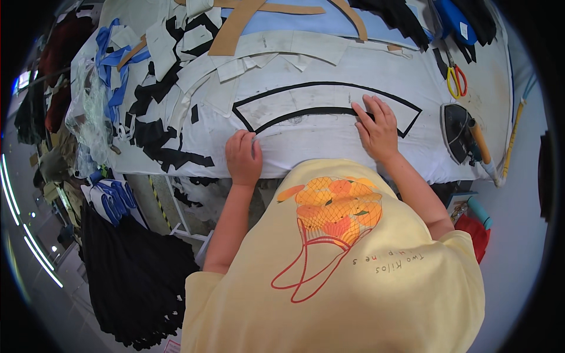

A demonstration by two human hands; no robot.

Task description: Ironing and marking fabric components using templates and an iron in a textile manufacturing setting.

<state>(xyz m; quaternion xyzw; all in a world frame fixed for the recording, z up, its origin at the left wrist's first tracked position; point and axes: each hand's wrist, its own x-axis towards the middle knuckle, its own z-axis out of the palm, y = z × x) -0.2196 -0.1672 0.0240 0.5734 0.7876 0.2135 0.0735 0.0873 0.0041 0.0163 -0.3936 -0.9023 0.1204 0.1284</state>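
A curved white pattern piece (306,97) lies on the white-covered table, and black fabric (329,85) shows as a narrow border around it. My right hand (379,130) rests on its right part with the fingers apart and pointing away from me. At the lower left corner, my left hand (243,157) sits on the table cover with its fingers curled close together. Its fingertips are beside the black corner; anything pinched there is hidden.
An iron (456,134) stands at the right, below yellow-and-red-handled scissors (454,81). Black scraps (159,141) and white pattern pieces (259,44) lie left and beyond. Brown strips (235,26) cross light-blue cloth at the back. Black cloth (129,265) hangs at lower left.
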